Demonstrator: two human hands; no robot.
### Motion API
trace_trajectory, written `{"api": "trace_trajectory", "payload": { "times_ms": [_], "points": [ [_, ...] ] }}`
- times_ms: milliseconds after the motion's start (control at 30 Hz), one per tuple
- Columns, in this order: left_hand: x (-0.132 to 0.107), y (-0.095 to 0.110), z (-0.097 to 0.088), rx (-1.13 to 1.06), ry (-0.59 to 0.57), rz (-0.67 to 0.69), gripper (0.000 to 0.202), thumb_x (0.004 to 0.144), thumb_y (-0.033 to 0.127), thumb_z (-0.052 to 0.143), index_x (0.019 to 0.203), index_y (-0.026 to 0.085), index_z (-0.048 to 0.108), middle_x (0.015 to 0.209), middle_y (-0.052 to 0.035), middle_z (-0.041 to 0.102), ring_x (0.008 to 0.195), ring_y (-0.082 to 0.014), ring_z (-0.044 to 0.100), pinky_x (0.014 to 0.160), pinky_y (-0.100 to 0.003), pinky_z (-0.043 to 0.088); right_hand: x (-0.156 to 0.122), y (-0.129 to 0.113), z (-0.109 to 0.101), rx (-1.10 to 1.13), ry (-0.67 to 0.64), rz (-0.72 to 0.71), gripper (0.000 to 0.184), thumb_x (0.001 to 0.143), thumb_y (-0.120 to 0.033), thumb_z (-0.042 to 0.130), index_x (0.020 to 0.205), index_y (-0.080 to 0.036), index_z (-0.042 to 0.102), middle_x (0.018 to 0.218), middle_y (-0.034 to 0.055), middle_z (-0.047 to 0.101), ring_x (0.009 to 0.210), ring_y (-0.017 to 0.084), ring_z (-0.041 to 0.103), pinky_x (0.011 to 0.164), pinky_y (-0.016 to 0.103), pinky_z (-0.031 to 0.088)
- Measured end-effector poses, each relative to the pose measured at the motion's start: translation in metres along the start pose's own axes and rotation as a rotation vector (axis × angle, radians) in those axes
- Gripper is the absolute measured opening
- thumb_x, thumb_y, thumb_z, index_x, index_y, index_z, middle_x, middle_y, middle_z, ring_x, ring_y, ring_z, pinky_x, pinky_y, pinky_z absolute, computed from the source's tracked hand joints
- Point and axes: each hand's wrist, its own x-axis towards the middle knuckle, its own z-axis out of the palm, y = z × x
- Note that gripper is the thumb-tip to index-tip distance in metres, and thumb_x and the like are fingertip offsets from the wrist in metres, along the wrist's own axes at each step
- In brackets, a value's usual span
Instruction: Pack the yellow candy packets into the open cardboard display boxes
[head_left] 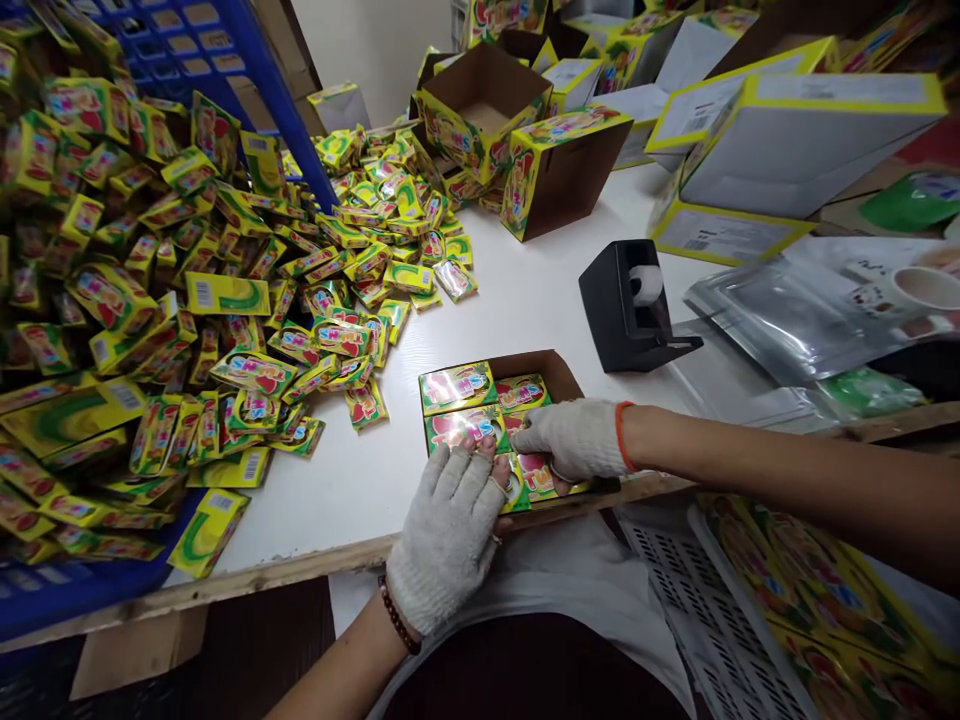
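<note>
Nearest the worker: left hand (450, 540), knit glove with bare fingertips, fingers nearly straight and close together, laid on the small printed boxes (455, 387); no grip that I can see. Right hand (581, 440), same glove, fingers bent down onto the boxes at the right; can't tell if it's pinching one. Boxes lie face up, side by side, inside an open carton (564, 373) at the table (517, 290) edge. Handling, my read: light, thin card, glossy so slightly slippery, corners dent easily. Pinch boxes gently by their ends; hold the carton low, by opposite walls. Further out: loose boxes (229, 295) heaped left, in and beside a blue basket (281, 100); black tape dispenser (616, 315) right; open display cartons (574, 185) behind.
</note>
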Motion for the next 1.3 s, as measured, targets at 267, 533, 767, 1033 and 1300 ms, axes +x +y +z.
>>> {"api": "trace_trajectory", "payload": {
  "times_ms": [267,533,767,1033,1300],
  "points": [
    [-0.021,-0.057,-0.009,-0.234,0.466,-0.419,0.033,0.096,0.03,0.046,0.127,0.019,0.053,0.132,-0.0177,0.059,0.128,-0.0284,0.054,0.106,-0.048,0.045,0.004,-0.01,0.006,0.094,0.147,0.099,0.033,0.073,-0.015,0.069,0.106,-0.018,0.073,0.099,0.0168,0.074,0.09,0.034,0.07,0.074,0.042,0.05],
    [0.014,-0.134,0.013,-0.26,0.348,-1.113,0.057,0.07,0.033,0.076,0.118,0.015,0.052,0.104,-0.0148,0.066,0.104,-0.033,0.065,0.092,-0.045,0.05,0.013,0.001,0.011,0.137,0.183,0.049,0.048,0.059,-0.015,0.074,0.107,-0.024,0.073,0.097,0.0089,0.075,0.089,0.031,0.07,0.074,0.037,0.05],
    [-0.015,-0.089,-0.012,-0.273,0.651,-0.707,0.065,0.078,0.023,0.064,0.139,0.019,0.042,0.119,-0.013,0.063,0.109,-0.0251,0.063,0.098,-0.04,0.05,-0.014,0.017,-0.03,0.325,0.674,-0.061,0.027,0.085,-0.018,0.046,0.1,-0.019,0.069,0.096,0.0071,0.071,0.086,0.021,0.064,0.079,0.03,0.048],
    [0.027,-0.039,-0.054,0.105,0.578,0.0,0.077,0.089,0.011,0.057,0.156,0.022,0.02,0.131,-0.0156,0.061,0.127,-0.0263,0.054,0.105,-0.044,0.046,-0.042,-0.024,-0.096,-0.081,0.651,-0.169,0.018,0.084,-0.018,0.057,0.093,-0.018,0.072,0.096,0.0083,0.069,0.096,0.026,0.061,0.084,0.037,0.041],
    [0.022,-0.004,-0.015,-0.055,0.078,-0.119,0.059,0.093,0.047,0.053,0.14,0.012,0.049,0.142,-0.02,0.055,0.134,-0.0378,0.049,0.116,-0.063,0.031,-0.022,0.039,-0.069,0.01,0.244,0.088,0.028,0.077,-0.013,0.054,0.094,-0.022,0.075,0.081,0.0032,0.072,0.072,0.019,0.062,0.064,0.03,0.04]
  ]
}}
